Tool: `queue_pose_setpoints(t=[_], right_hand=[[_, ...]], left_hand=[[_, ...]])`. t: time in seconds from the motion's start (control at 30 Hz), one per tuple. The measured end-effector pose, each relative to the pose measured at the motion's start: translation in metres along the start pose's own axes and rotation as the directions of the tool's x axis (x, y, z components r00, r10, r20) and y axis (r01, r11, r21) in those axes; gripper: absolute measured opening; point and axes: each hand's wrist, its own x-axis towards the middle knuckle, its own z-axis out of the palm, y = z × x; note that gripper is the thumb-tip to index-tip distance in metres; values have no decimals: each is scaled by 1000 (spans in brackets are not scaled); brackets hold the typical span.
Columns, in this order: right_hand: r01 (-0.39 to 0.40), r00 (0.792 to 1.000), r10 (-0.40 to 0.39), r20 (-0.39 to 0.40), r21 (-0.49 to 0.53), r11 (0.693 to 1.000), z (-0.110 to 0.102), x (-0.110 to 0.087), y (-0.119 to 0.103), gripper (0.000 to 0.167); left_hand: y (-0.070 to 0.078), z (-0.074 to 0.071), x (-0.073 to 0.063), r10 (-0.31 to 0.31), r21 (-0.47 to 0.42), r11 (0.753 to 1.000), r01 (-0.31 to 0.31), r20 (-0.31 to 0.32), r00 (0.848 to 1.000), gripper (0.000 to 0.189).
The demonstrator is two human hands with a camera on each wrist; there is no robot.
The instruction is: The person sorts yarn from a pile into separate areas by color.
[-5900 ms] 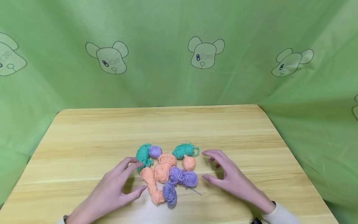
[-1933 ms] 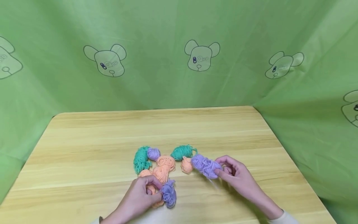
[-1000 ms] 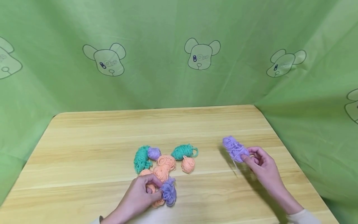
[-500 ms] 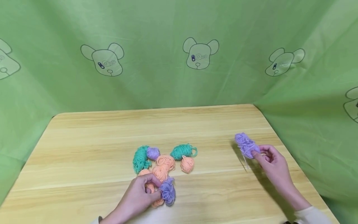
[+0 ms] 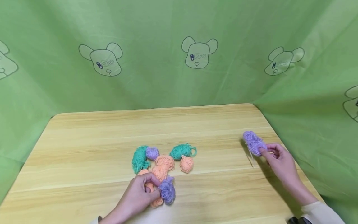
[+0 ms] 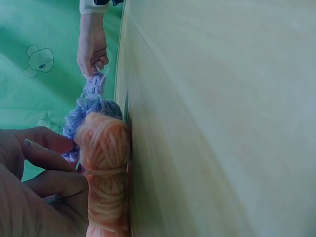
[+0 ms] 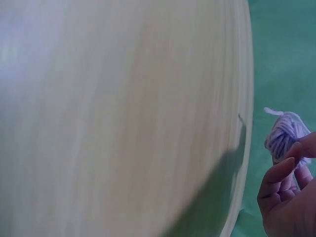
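In the head view my right hand (image 5: 282,161) pinches one end of a light purple yarn skein (image 5: 254,143) above the table's right side, with a loose strand hanging down. The same purple skein (image 7: 284,136) shows between thumb and fingers in the right wrist view. My left hand (image 5: 138,193) pinches a darker purple yarn skein (image 5: 167,190) near the table's front. Partly hidden beneath that hand lies a long peach skein (image 5: 157,203), tied at its middle; in the left wrist view this peach skein (image 6: 106,168) stands right beside the fingers.
Behind the left hand lie a green skein (image 5: 139,160), a small purple ball (image 5: 152,153), a peach skein (image 5: 163,168), another green skein (image 5: 180,151) and a small peach ball (image 5: 186,164). A green curtain (image 5: 156,77) surrounds the wooden table (image 5: 112,133).
My right hand has taken the light purple skein out of the group and carried it far to the right. The left hand has come to hold the darker purple skein and stays there.
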Motion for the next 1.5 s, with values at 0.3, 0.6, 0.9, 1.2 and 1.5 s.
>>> queue_pose_setpoints(t=[0.3,0.6,0.9,1.2,1.5], right_hand=[[-72,995,77,60,-79,994,-10,6,17,34],[-95,989,107,102,-117,989,-16,10,25,34],[-71,990,90,112,-160,985,-17,13,28,37],[-60,987,82,135,-160,985,-16,13,25,33],[-29,987,59,149,-197,980,-19,15,23,37]], left_hand=[[0,-1,1,19,6,1000,-19,3,1000,14],[2,1,3,42,1,999,-42,-20,999,15],[8,5,6,44,7,999,-44,-56,997,17],[19,12,12,53,-75,995,-60,-97,994,17],[29,25,24,98,-105,989,-108,-98,990,16]])
